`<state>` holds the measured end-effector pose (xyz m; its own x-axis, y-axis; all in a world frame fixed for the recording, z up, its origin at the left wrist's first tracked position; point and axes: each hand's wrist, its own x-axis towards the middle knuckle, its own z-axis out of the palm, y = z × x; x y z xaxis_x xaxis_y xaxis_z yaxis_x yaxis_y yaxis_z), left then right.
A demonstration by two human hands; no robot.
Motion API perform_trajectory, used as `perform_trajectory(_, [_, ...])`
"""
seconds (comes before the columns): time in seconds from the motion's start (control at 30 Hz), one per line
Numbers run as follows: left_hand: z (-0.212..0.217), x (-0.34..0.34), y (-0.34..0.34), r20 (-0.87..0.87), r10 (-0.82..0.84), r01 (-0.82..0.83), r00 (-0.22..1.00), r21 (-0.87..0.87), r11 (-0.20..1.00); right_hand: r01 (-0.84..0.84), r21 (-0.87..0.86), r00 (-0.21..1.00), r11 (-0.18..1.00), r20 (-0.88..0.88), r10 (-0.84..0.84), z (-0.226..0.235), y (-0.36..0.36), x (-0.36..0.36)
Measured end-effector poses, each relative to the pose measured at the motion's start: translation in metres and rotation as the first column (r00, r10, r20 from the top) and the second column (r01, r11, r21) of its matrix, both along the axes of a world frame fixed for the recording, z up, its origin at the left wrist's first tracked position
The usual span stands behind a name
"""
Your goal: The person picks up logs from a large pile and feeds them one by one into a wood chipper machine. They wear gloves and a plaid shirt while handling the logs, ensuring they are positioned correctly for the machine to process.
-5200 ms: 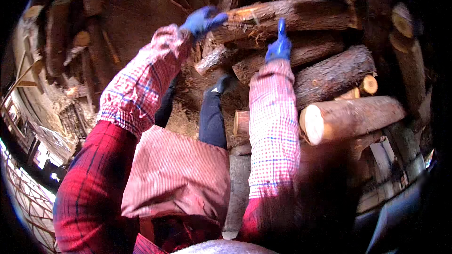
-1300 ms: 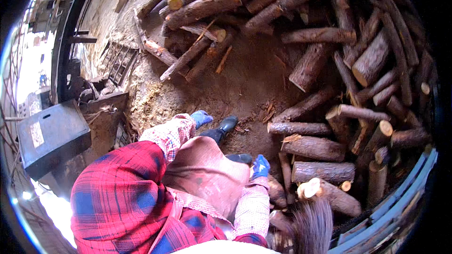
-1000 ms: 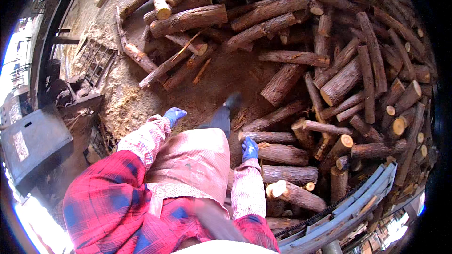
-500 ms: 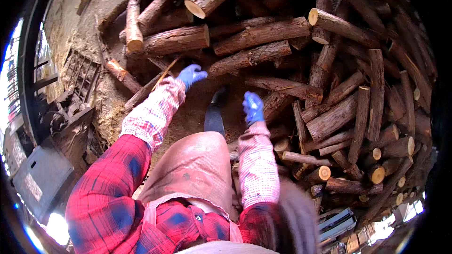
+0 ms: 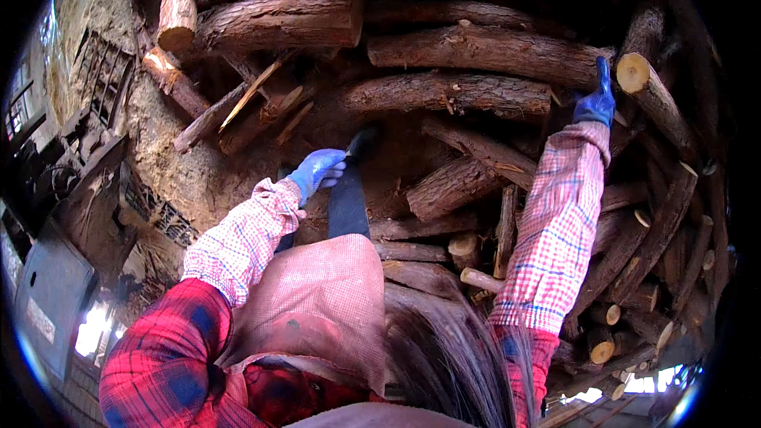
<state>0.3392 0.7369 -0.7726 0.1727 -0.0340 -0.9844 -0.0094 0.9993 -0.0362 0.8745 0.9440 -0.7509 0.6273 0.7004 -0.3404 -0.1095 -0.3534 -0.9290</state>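
My right hand (image 5: 598,99), in a blue glove, reaches far out to the right. Its stretched fingers lie against the right end of a thick, bark-covered log (image 5: 491,51). Whether the thumb presses on the log is hidden. Just in front of that log rests a second long log (image 5: 448,93). My left hand (image 5: 319,169), also gloved in blue, hovers above my outstretched leg (image 5: 347,206). Its fingers are loosely bent and partly apart, with nothing visible in them.
Logs are heaped across the far side and down the right, among them a short thick log (image 5: 456,188) and a log with a pale cut end (image 5: 634,73). Split wood strips (image 5: 252,93) lie at the left. A grey metal box (image 5: 54,293) stands farther left.
My right hand has swung far to the right and forward to the log's end. My left hand has drawn back a little toward me. The view has shifted closer to the far logs.
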Motion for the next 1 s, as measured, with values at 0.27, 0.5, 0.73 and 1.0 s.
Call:
perform_trajectory(0.27, [0.097,0.168,0.106,0.503,0.505,-0.556,0.702,-0.056,0.829,0.208,0.211,0.969,0.955,0.088,-0.231,0.131,-0.109,-0.245])
perform_trajectory(0.5, [0.118,0.038,0.048,0.558,0.597,-0.553,0.576,-0.271,0.788,0.035,0.145,0.976,0.989,-0.218,-0.003,0.209,-0.302,-0.392])
perform_trajectory(0.73, [0.315,-0.055,-0.105,0.34,-0.613,0.341,0.713,0.595,0.727,0.31,0.154,0.501,0.938,-0.865,-0.024,0.248,-0.489,-0.463])
perform_trajectory(1.0, [0.447,-0.079,-0.319,-0.186,-0.929,0.519,0.319,0.855,0.007,0.607,0.178,0.768,0.775,-0.382,-0.514,0.295,-0.623,-0.512])
